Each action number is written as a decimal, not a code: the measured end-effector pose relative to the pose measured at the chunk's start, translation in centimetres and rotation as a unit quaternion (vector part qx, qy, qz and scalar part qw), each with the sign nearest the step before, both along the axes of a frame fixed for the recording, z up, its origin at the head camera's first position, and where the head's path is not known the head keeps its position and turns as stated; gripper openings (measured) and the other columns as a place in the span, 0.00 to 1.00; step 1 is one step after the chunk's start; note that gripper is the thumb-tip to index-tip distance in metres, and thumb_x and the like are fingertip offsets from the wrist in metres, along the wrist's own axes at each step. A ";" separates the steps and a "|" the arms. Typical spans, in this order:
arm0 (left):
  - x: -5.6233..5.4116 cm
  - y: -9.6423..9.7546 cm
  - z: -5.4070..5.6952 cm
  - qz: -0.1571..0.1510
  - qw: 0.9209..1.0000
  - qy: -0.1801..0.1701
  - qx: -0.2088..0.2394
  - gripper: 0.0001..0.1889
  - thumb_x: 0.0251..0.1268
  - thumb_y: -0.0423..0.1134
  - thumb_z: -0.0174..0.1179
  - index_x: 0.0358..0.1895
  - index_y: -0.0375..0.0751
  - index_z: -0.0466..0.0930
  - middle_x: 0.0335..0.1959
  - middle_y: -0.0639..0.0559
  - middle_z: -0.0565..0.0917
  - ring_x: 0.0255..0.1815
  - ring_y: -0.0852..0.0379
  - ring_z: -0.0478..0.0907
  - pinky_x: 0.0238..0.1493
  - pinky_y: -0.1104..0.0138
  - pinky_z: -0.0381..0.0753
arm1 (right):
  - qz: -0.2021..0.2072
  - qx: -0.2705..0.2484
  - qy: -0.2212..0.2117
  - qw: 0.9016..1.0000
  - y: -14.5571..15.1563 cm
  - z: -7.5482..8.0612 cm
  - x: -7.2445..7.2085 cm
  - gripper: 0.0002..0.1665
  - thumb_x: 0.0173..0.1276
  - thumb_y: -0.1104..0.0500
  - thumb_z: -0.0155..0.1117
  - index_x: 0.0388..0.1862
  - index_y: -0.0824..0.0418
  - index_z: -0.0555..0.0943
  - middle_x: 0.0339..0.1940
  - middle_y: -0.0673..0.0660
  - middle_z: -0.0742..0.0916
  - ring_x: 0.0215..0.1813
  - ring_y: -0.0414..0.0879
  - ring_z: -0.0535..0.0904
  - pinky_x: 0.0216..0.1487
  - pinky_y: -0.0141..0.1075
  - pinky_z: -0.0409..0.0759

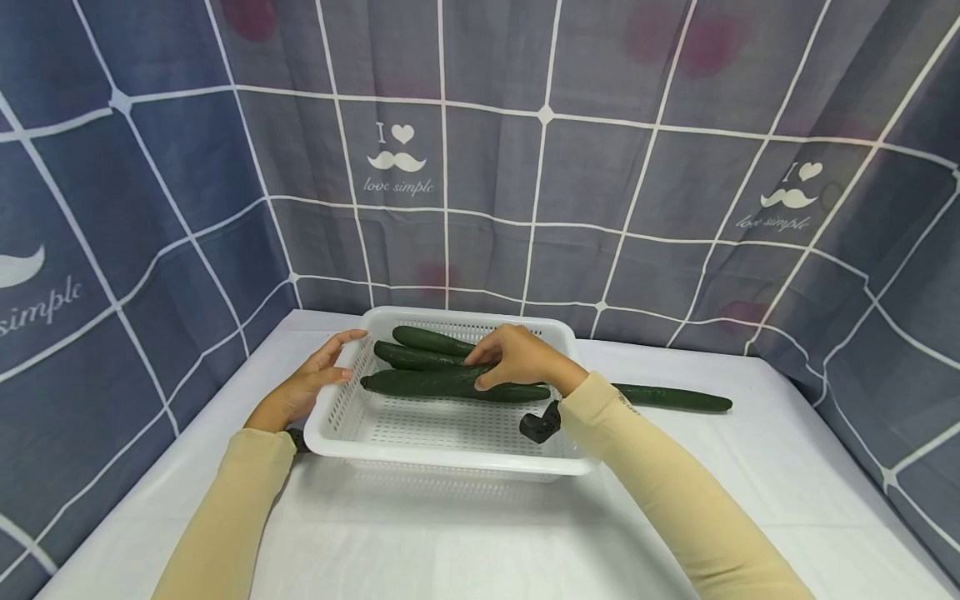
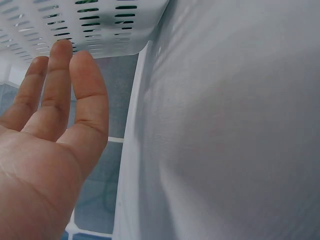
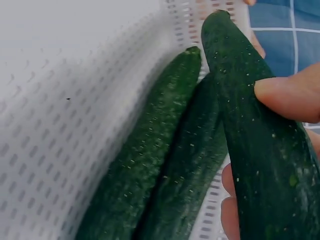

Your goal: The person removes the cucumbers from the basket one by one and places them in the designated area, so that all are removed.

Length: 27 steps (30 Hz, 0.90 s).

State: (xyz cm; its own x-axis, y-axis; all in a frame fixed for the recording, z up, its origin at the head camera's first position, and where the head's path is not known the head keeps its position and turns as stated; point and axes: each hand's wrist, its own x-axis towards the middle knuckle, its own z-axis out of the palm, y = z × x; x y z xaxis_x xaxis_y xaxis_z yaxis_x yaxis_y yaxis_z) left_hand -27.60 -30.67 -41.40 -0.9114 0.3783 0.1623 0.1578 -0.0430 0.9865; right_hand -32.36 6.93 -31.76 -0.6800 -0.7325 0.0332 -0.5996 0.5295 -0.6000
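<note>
My right hand point(image 1: 517, 358) reaches into a white perforated plastic basket point(image 1: 450, 457), thumb and fingers gripping a dark green cucumber point(image 3: 270, 150). In the right wrist view, two more cucumbers lie side by side below it, the nearer one point(image 3: 145, 145) resting against the basket floor. My left hand point(image 1: 311, 383) is at the basket's left end, with its thumb and a finger at the rim. Its fairly straight fingers point(image 2: 59, 80) reach up by the basket's outer wall in the left wrist view. The right palm hides part of the cucumbers in the head view.
Another cucumber point(image 1: 675, 398) lies on the white tablecloth point(image 1: 420, 542), to the right of the basket, partly behind my right forearm. A checked blue-grey curtain point(image 1: 487, 167) hangs behind and along both sides of the table. Black wrist-camera parts point(image 1: 542, 423) hang over the basket.
</note>
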 end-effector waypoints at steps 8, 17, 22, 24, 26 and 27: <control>-0.2 0.0 -0.2 -0.010 1.000 0.003 0.018 0.29 0.72 0.36 0.58 0.72 0.69 0.71 0.67 0.54 0.71 0.58 0.56 0.80 0.50 0.54 0.87 | -0.009 -0.037 -0.015 0.999 1.3 1.1 0.4 0.19 0.61 0.65 0.82 0.53 0.62 0.92 0.51 0.53 0.93 0.58 0.49 0.88 0.61 0.42 0.84; 0.0 0.2 -0.1 0.001 1.000 0.006 0.007 0.30 0.72 0.36 0.57 0.72 0.70 0.71 0.67 0.53 0.71 0.58 0.56 0.80 0.50 0.56 0.87 | -0.010 -0.046 -0.004 0.999 2.6 2.6 1.2 0.19 0.61 0.64 0.82 0.52 0.59 0.93 0.51 0.51 0.93 0.56 0.48 0.88 0.62 0.44 0.83; -0.1 0.2 -0.1 -0.005 1.000 0.006 0.008 0.30 0.72 0.36 0.57 0.73 0.69 0.70 0.67 0.55 0.71 0.59 0.55 0.79 0.51 0.55 0.87 | -0.002 -0.066 0.020 0.998 3.6 3.0 1.7 0.19 0.62 0.64 0.81 0.53 0.60 0.93 0.52 0.53 0.93 0.56 0.50 0.88 0.62 0.49 0.83; -0.1 0.1 -0.2 -0.007 1.000 0.006 0.012 0.30 0.72 0.36 0.57 0.74 0.68 0.70 0.66 0.56 0.72 0.59 0.54 0.80 0.51 0.55 0.87 | -0.003 -0.074 0.027 0.997 4.0 3.2 2.0 0.19 0.62 0.64 0.81 0.53 0.61 0.93 0.52 0.54 0.93 0.57 0.51 0.88 0.62 0.51 0.83; -0.1 0.1 -0.2 -0.009 1.000 0.007 0.012 0.30 0.73 0.36 0.57 0.74 0.68 0.70 0.66 0.57 0.73 0.59 0.54 0.80 0.51 0.54 0.87 | -0.005 -0.082 0.031 0.996 4.5 3.2 2.1 0.20 0.62 0.64 0.81 0.54 0.61 0.93 0.52 0.54 0.93 0.56 0.52 0.87 0.61 0.51 0.83; -0.1 0.1 -0.2 -0.008 1.000 0.008 0.010 0.30 0.73 0.36 0.57 0.74 0.68 0.70 0.67 0.57 0.72 0.60 0.54 0.80 0.51 0.54 0.87 | -0.007 -0.086 0.032 0.996 4.7 3.3 2.2 0.20 0.62 0.64 0.81 0.54 0.62 0.92 0.52 0.55 0.93 0.56 0.52 0.88 0.60 0.50 0.84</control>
State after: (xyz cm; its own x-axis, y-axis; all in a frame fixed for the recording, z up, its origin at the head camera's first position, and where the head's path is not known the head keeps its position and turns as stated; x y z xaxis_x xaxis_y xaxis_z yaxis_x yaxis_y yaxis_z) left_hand -27.75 -30.61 -41.65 -0.9025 0.3894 0.1840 0.1725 -0.0646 0.9829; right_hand -30.18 11.67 -28.47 -0.6824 -0.7029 0.2010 -0.6331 0.4307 -0.6431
